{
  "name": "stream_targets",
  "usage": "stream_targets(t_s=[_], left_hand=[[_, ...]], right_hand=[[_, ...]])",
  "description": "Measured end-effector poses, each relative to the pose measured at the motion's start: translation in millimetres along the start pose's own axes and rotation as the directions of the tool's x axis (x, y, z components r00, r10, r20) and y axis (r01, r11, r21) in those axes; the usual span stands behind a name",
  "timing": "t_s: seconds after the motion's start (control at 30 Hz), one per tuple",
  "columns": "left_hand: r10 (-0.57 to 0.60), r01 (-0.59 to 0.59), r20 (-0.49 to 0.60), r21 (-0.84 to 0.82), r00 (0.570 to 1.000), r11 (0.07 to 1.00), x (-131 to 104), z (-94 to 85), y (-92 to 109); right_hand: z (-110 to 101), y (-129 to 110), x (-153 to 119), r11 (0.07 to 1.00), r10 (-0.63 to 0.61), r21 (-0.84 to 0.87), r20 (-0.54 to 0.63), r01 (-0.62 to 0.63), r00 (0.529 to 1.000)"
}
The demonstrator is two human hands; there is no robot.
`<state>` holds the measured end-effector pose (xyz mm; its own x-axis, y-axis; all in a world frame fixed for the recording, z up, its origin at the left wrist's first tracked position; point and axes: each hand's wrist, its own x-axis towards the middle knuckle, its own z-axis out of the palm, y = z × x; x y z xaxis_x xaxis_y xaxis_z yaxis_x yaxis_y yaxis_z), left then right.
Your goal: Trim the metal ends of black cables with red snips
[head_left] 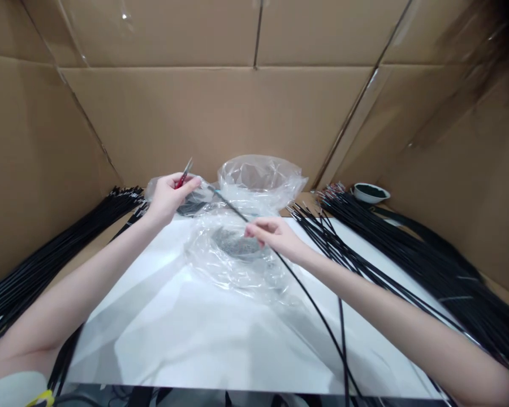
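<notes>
While the left hand (167,195) grips a small red-handled tool (184,174), likely tweezers or a fine cutter, the right hand (275,234) pinches a single black wire (309,299) between thumb and fingertips. Both grips are narrow and closed on their item. The wire runs from the tool tip near the left hand, past the right-hand pinch, then trails toward the near right edge of the white sheet (173,339).

To do this step well, my read: keep the wire taut between the two hands so its end stays steady at the tool, hold the pinch close to the worked end, and work above the clear plastic bag (258,186) so any bits drop in rather than on the sheet. Don't let the long tail snag on the loose wires to the right.

Wire look: thin, black, glossy, long, flexible, slightly curved; end detail at the tool is too small to tell.

Around it: the clear bag sits far centre, crumpled and open, with dark small parts inside. A big bundle of black wires (428,254) lies on the right, another bundle (46,254) on the left. A small white bowl (370,193) sits far right. Cardboard walls (237,113) enclose the space.
</notes>
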<state>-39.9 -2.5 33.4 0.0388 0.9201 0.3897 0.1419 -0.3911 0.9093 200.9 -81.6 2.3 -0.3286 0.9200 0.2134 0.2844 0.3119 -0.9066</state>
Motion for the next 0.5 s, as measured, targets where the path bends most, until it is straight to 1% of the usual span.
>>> stream_targets(t_s=[0.03, 0.07, 0.13, 0.2, 0.23, 0.3, 0.33, 0.37, 0.43, 0.5], left_hand=[[-0.009, 0.009, 0.0, -0.007, 1.0, 1.0, 0, -1.7, -2], [-0.016, 0.016, 0.001, -0.008, 1.0, 1.0, -1, -4.4, -3], [-0.033, 0.033, -0.004, 0.002, 0.999, 0.999, -6, -12.8, -8], [-0.063, 0.064, -0.024, 0.026, 0.998, 0.998, -14, -25.1, -13], [-0.083, 0.084, -0.034, 0.042, 0.996, 0.996, -19, -32.3, -16], [-0.132, 0.133, -0.021, 0.066, 0.991, 0.989, -30, -47.6, -24], [-0.153, 0.153, -0.016, 0.075, 0.988, 0.985, -34, -55.1, -27], [-0.175, 0.176, -0.022, 0.087, 0.984, 0.98, -39, -62.0, -31], [-0.219, 0.22, -0.018, 0.098, 0.976, 0.971, -45, -73.3, -39], [-0.241, 0.241, -0.012, 0.098, 0.97, 0.966, -49, -80.0, -45]], right_hand=[[-7, -1, 1, 1.0, 0.013, 0.014, -0.102, -0.012, 0.995], [-15, -2, 1, 1.0, 0.011, 0.031, -0.211, -0.005, 0.977], [-36, -3, 0, 0.997, 0.011, 0.079, -0.398, 0.022, 0.917], [-59, 3, -4, 0.984, 0.096, 0.181, -0.498, -0.005, 0.862], [-70, 10, -8, 0.972, 0.155, 0.23, -0.518, -0.037, 0.841], [-88, 29, -18, 0.96, 0.236, 0.266, -0.583, -0.093, 0.778], [-93, 41, -24, 0.947, 0.295, 0.289, -0.602, -0.143, 0.742], [-96, 55, -32, 0.925, 0.365, 0.315, -0.595, -0.21, 0.716], [-95, 81, -47, 0.885, 0.459, 0.35, -0.555, -0.305, 0.694], [-85, 104, -62, 0.854, 0.516, 0.369, -0.513, -0.366, 0.687]])
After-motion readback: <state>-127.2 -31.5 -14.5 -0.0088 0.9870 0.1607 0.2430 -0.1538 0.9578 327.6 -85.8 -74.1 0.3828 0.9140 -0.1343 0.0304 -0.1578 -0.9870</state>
